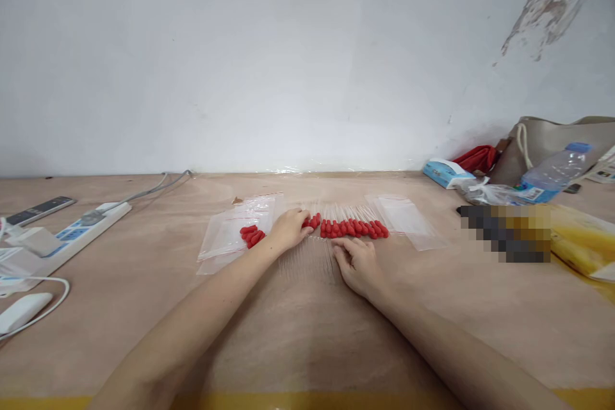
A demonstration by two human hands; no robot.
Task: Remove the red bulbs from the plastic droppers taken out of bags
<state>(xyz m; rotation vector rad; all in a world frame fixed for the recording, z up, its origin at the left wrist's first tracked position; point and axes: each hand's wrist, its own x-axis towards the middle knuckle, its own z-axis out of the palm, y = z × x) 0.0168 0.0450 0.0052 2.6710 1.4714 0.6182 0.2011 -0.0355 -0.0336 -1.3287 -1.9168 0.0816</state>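
On the wooden table (298,333), seen from the head camera, both bare forearms reach forward and converge near the middle of the board. The left hand (289,229) lies palm down with its fingers stretched to the right, fingertips touching a small cluster of red-capped droppers (313,221); whether it grips any of them cannot be told, since the fingers cover the contact. The right hand (358,264) rests flat and loosely open just in front of the long row of droppers (354,228), fingertips near the red bulbs and lying over clear glass stems, holding nothing that shows.

The row holds roughly a dozen red bulbs packed side by side; an exact count is not possible at this size. A second heap of about four or five red bulbs (252,235) lies on the clear zip bags (230,234) to the left of the left hand. Another clear bag (406,218) lies right of the row.

Farther left sit one white power strip (72,237) and one remote control (41,208). At the far right stand one water bottle (555,173), one tissue pack (444,172) and one beige bag (548,138).
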